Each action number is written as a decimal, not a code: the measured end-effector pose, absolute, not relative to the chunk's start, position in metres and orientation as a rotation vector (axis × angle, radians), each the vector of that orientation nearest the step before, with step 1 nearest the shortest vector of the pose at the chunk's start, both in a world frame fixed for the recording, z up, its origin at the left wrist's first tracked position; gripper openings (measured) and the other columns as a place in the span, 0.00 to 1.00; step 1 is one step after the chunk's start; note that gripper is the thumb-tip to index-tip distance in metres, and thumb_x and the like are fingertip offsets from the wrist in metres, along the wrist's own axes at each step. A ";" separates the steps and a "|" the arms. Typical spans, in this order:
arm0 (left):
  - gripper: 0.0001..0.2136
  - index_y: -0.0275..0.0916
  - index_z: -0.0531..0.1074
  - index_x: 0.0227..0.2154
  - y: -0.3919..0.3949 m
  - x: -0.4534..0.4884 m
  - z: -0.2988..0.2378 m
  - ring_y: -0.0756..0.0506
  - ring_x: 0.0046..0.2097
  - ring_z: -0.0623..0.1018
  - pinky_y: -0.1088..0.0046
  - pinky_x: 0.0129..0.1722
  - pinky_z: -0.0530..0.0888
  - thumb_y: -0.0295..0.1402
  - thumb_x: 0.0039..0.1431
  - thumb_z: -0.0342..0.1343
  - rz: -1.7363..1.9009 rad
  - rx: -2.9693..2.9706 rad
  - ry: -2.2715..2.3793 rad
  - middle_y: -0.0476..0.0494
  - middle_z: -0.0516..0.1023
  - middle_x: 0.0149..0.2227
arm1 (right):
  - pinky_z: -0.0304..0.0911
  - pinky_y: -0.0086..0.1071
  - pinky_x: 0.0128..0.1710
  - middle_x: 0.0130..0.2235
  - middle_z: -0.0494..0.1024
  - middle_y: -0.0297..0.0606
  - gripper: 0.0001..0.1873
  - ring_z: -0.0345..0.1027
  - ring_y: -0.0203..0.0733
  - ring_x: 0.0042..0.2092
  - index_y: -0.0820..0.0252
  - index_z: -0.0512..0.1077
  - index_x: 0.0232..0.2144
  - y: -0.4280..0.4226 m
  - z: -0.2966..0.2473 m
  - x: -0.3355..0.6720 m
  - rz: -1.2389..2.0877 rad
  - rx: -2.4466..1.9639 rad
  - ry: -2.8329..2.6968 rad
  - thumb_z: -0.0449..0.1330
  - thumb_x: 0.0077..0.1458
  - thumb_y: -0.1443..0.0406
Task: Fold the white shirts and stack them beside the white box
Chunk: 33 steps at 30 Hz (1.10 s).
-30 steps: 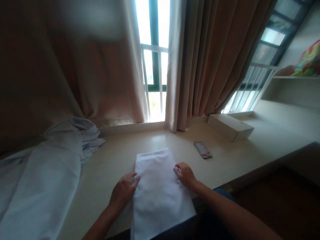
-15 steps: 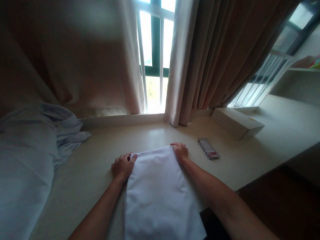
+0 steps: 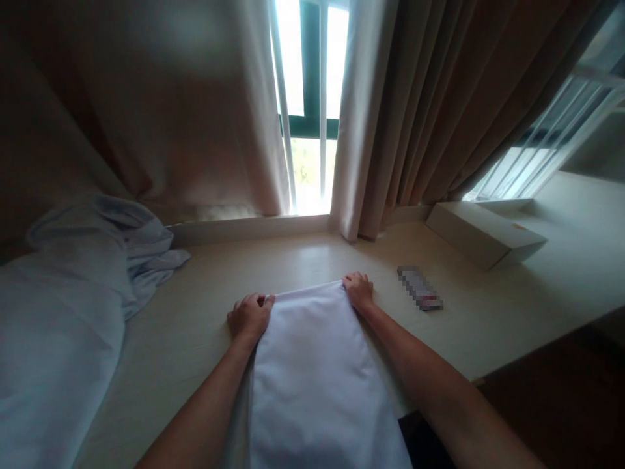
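A folded white cloth (image 3: 312, 371) lies flat on the pale desk (image 3: 205, 293), running from the near edge toward the window. My left hand (image 3: 250, 317) pinches the cloth's far left corner, fingers curled. My right hand (image 3: 359, 290) grips the far right corner the same way. Both forearms stretch along the cloth's two sides.
A heap of light blue fabric (image 3: 63, 306) covers the desk's left part. A small blurred flat object (image 3: 420, 288) lies right of my right hand, and a flat white box (image 3: 483, 232) sits behind it. Curtains (image 3: 430, 111) hang before the barred window (image 3: 307, 98).
Both hands slid from the cloth's middle sides up to its far corners. The view tilted, so the desk and box sit differently in frame.
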<state>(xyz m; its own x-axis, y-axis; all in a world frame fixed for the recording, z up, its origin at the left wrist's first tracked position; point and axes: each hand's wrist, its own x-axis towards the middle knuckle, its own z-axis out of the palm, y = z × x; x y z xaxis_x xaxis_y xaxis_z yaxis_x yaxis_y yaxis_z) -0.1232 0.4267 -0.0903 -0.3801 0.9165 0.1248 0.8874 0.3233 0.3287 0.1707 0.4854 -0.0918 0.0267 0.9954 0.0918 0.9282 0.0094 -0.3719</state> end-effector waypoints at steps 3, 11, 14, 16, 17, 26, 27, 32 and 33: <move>0.18 0.44 0.74 0.34 0.428 -0.121 -0.094 0.38 0.45 0.73 0.62 0.42 0.66 0.49 0.58 0.44 0.508 1.749 2.519 0.42 0.78 0.44 | 0.53 0.36 0.45 0.46 0.71 0.39 0.17 0.58 0.46 0.50 0.54 0.74 0.38 0.486 -0.093 0.170 0.267 -2.003 -1.957 0.45 0.66 0.58; 0.18 0.43 0.72 0.33 0.427 -0.120 -0.096 0.37 0.46 0.71 0.60 0.42 0.65 0.48 0.60 0.42 0.470 1.772 2.525 0.41 0.77 0.43 | 0.52 0.37 0.46 0.46 0.72 0.43 0.19 0.60 0.46 0.50 0.58 0.74 0.36 0.489 -0.096 0.167 0.274 -2.056 -1.865 0.45 0.66 0.58; 0.18 0.43 0.71 0.32 0.427 -0.120 -0.098 0.37 0.45 0.71 0.60 0.41 0.65 0.48 0.60 0.41 0.486 1.811 2.541 0.41 0.77 0.42 | 0.52 0.36 0.45 0.45 0.73 0.41 0.18 0.62 0.46 0.49 0.56 0.74 0.36 0.489 -0.097 0.168 0.287 -2.029 -1.848 0.46 0.65 0.57; 0.18 0.42 0.71 0.32 0.427 -0.120 -0.099 0.37 0.44 0.72 0.61 0.40 0.65 0.47 0.61 0.41 0.488 1.823 2.560 0.40 0.77 0.41 | 0.52 0.35 0.45 0.45 0.75 0.39 0.17 0.64 0.45 0.49 0.55 0.73 0.41 0.488 -0.097 0.168 0.297 -2.013 -1.826 0.46 0.65 0.57; 0.17 0.42 0.70 0.32 0.427 -0.119 -0.099 0.37 0.44 0.72 0.61 0.40 0.65 0.46 0.61 0.41 0.490 1.825 2.568 0.40 0.77 0.41 | 0.52 0.35 0.45 0.45 0.75 0.39 0.17 0.64 0.44 0.48 0.54 0.72 0.44 0.488 -0.097 0.168 0.303 -2.008 -1.812 0.45 0.65 0.57; 0.18 0.41 0.70 0.35 0.425 -0.115 -0.096 0.37 0.45 0.72 0.61 0.41 0.64 0.45 0.62 0.40 0.483 1.801 2.587 0.37 0.77 0.41 | 0.52 0.38 0.45 0.41 0.77 0.40 0.23 0.65 0.48 0.45 0.54 0.75 0.35 0.489 -0.094 0.163 0.331 -1.993 -1.762 0.47 0.62 0.49; 0.18 0.41 0.70 0.35 0.426 -0.115 -0.097 0.37 0.45 0.72 0.61 0.41 0.64 0.46 0.62 0.40 0.481 1.800 2.589 0.37 0.77 0.41 | 0.52 0.38 0.45 0.42 0.77 0.39 0.20 0.65 0.47 0.45 0.53 0.75 0.37 0.489 -0.094 0.164 0.351 -1.980 -1.761 0.48 0.61 0.50; 0.17 0.41 0.70 0.34 0.428 -0.115 -0.097 0.36 0.45 0.72 0.60 0.41 0.64 0.46 0.61 0.40 0.479 1.796 2.604 0.38 0.77 0.41 | 0.51 0.37 0.47 0.43 0.77 0.34 0.14 0.64 0.45 0.47 0.46 0.76 0.38 0.490 -0.095 0.168 0.439 -1.941 -1.799 0.53 0.57 0.55; 0.18 0.41 0.70 0.34 0.428 -0.115 -0.097 0.36 0.45 0.72 0.60 0.41 0.64 0.46 0.61 0.40 0.480 1.797 2.600 0.37 0.77 0.41 | 0.51 0.37 0.47 0.42 0.77 0.34 0.13 0.63 0.45 0.46 0.47 0.77 0.36 0.490 -0.095 0.168 0.437 -1.948 -1.796 0.54 0.56 0.55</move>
<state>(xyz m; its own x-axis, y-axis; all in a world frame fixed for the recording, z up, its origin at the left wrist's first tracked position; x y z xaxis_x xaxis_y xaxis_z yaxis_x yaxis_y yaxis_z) -0.1153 0.4279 -0.0971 -0.3669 0.9054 0.2136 0.9220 0.3235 0.2128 0.1679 0.4903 -0.0948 0.1010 0.9924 0.0705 0.8490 -0.0490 -0.5262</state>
